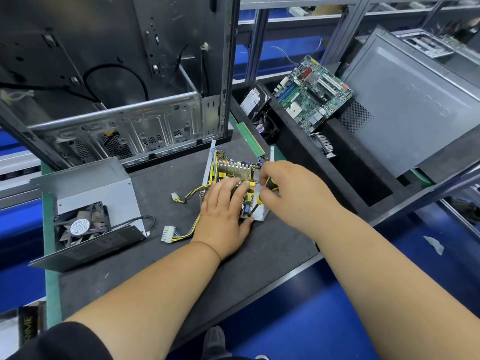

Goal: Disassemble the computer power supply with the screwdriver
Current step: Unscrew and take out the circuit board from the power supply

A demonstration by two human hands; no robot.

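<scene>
Power supply [233, 175] (finned metal, bare board) under screwdriver [268, 187], hands.

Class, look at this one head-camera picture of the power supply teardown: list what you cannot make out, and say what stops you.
- Screwdriver tip and its screw: too small, at the board edge.
- Power supply board middle: covered by the left hand.
- Handle grip: right hand hides it.
- Fan label text: too small.
</scene>
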